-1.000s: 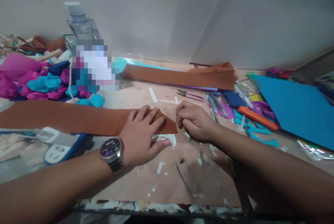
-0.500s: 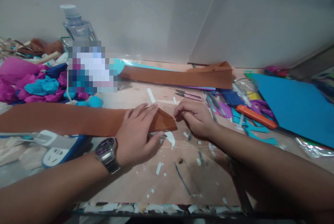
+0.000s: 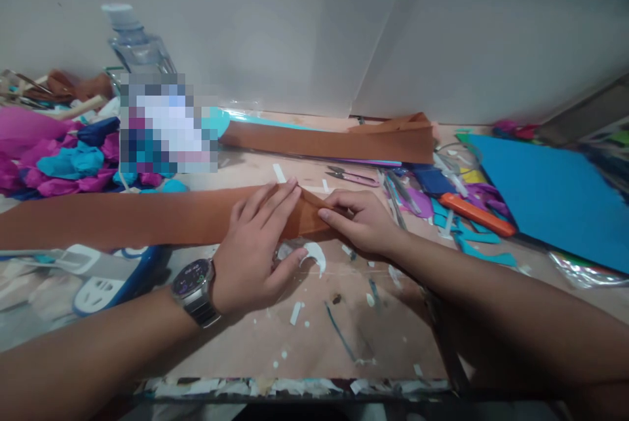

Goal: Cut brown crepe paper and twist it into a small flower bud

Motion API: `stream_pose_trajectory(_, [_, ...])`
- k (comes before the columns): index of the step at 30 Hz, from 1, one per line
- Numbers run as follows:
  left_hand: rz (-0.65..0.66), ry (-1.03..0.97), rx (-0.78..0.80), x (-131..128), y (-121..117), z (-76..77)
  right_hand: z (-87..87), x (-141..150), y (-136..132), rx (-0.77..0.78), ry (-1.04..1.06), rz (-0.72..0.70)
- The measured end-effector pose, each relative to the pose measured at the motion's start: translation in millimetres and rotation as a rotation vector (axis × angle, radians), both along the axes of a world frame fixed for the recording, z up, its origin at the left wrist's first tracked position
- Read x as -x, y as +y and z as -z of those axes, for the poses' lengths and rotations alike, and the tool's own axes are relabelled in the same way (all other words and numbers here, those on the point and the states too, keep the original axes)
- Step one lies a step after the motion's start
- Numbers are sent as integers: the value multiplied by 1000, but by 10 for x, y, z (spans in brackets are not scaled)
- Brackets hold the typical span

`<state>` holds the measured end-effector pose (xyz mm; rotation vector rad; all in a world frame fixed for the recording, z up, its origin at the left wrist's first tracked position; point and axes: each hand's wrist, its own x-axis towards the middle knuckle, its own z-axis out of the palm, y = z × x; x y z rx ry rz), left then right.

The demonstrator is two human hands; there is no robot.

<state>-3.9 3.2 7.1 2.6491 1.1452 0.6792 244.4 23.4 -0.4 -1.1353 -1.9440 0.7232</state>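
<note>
A long brown strip (image 3: 122, 218), paper or thin sheet by its look, runs from the left edge to the middle of the table. Flat on its right part lies my left hand (image 3: 260, 244), fingers stretched out and a watch (image 3: 194, 280) on the wrist. My right hand (image 3: 361, 221) pinches the strip's right end between thumb and fingers. That end shows a folded upper edge and lifts slightly. Just behind my right hand lie pink-handled thread snips (image 3: 354, 177).
At the back lies another brown strip (image 3: 324, 143). A clear bottle (image 3: 137, 48) stands behind crumpled magenta and blue paper (image 3: 69, 162). Front left is a white and blue tool (image 3: 108, 280). To the right are an orange cutter (image 3: 476, 214) and a blue sheet (image 3: 555, 192).
My right hand has closed on the strip's right end, where before its pointed tip lay flat beside the fingers. My left hand stays on the strip. The view has shifted slightly.
</note>
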Motion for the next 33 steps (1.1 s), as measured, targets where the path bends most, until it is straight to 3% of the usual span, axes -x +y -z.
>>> stream_pose_trajectory(4, [-2, -157, -76, 21, 27, -7, -97, 7, -17, -316, -151, -40])
stream_pose_trajectory(8, [29, -260, -185, 60, 18, -65, -268, -4, -152, -704, -547, -181])
stream_pose_trajectory(11, [73, -250, -192, 90, -16, -129, -374, -22, -305, -822, -734, -204])
stream_pose_trajectory(14, [121, -245, -173, 113, -43, -174, -420, -24, -432, -848, -762, -167])
stream_pose_trajectory(17, [145, -272, -120, 124, -46, -190, -434, 42, -523, -764, -671, -107])
stream_pose_trajectory(25, [138, -415, 175, 121, 7, -101, -471, 367, -586, -108, -203, 2])
stream_pose_trajectory(30, [71, -594, 517, 122, 15, -59, -349, 361, -484, 65, -59, 105])
stream_pose_trajectory(33, [47, -639, 527, 120, 23, -57, -253, 317, -465, 90, 2, 112])
